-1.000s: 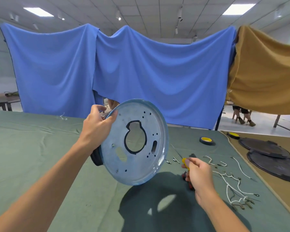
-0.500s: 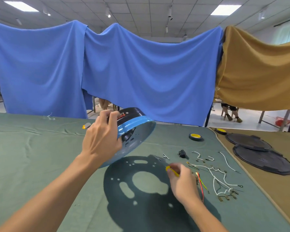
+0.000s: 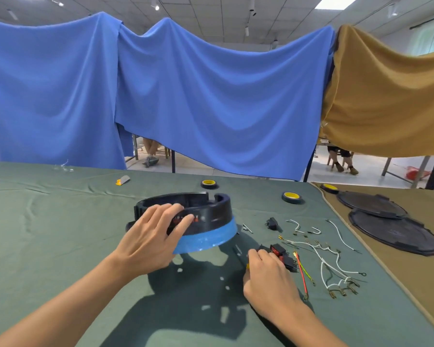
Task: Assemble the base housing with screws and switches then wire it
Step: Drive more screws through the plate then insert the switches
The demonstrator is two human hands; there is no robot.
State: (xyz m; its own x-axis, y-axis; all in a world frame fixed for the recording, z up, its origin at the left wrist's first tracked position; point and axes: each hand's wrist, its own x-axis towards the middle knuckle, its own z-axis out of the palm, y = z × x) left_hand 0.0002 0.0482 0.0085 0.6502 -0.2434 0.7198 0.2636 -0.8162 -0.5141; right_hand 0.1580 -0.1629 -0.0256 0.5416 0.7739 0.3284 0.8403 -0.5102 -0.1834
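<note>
From the head camera, the left forearm reaches in from the lower left, and the left hand [image 3: 150, 236] lies back-up on the near left side of the round black plastic base housing [image 3: 206, 220], which has a blue-filmed metal underside. The fingers are spread over the black wall and rim and the thumb presses the wall lower down, so this grip is clamped on the housing. The housing hangs tilted just above the green cloth-covered table [image 3: 48, 234]. Its blue edge is lifted and its shadow, dotted with light spots, falls on the cloth below.

The right forearm comes in from the lower right. The right hand [image 3: 268, 279] sits knuckles-up, low over the cloth, with its fingers curled under. A yellow-handled tool [image 3: 247, 266] pokes out at the thumb side, so this grip is closed around it. The fingertips are right beside the red and black rocker switches [image 3: 278, 251].

To the right of the switches lie a red wire [image 3: 302, 276], a thin yellow-green wire [image 3: 307, 271] and a tangle of white wires with metal terminals [image 3: 331, 261]. A small black switch part [image 3: 271, 223] lies beyond them. Two black tape rolls with yellow cores [image 3: 291, 197] sit farther back on the green cloth. Two round black lids [image 3: 393, 232] overlap on the brown cloth at the right
</note>
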